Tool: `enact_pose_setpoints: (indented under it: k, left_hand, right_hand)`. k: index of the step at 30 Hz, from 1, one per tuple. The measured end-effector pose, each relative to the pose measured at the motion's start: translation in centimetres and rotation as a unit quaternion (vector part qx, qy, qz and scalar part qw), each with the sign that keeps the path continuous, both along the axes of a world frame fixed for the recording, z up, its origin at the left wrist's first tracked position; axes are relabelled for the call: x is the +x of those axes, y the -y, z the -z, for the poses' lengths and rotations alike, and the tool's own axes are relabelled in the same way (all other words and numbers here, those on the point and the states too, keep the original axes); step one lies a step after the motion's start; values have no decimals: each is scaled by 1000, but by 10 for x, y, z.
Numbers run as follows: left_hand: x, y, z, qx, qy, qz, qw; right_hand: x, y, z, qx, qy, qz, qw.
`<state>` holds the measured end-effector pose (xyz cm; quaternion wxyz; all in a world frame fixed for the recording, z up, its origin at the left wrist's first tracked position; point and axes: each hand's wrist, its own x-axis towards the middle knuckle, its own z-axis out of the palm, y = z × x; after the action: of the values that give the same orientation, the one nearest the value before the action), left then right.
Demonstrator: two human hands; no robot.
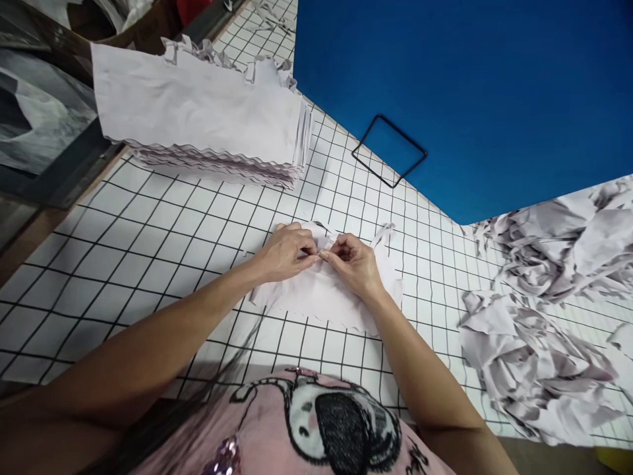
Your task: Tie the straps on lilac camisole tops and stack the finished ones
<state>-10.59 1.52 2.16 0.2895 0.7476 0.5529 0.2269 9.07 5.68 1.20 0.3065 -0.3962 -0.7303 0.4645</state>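
A pale piece of fabric with narrow straps lies on the gridded table in front of me. My left hand is closed in a pinch at the fabric's upper edge. Right beside it, my right hand pinches the same edge, and the fingertips of both hands nearly meet. One loose strap sticks up to the right of my right hand. Exactly what part of the fabric sits between the fingertips is too small to make out.
A stack of similar pale fabric pieces lies at the back left. A large blue board covers the back right, with a black rectangular frame at its edge. Crumpled fabric heaps lie on the right. The table has a black grid.
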Motion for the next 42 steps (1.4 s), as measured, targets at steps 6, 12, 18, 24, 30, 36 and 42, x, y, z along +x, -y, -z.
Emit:
enact_pose_setpoints:
  k: [6,12,18,24,30,36,42]
  left_hand:
    - [4,0,-1,0,-17,-21,1000]
    - [6,-1,2,19,-43,-24,999]
    - [7,-1,3,26,-71,-22,997]
    - [14,4,-10,34,-91,-77,992]
    - [11,6,-19,-6,-2,-100,995]
    - [13,5,-24,0,-109,-57,992]
    - [0,7,-28,-23,-72,-41,996]
  right_hand:
    - [0,-6,-11,214,60,-104,969]
    - [1,-5,-12,75,53,-93,991]
    - [-10,-1,-22,188,100,-137,967]
    - [-19,-3,-17,213,84,-106,968]
    - [-18,-1,-11,111,61,-22,992]
    - [-23,-2,-31,291,52,-66,953]
    - [-20,-18,-35,266,95,-104,954]
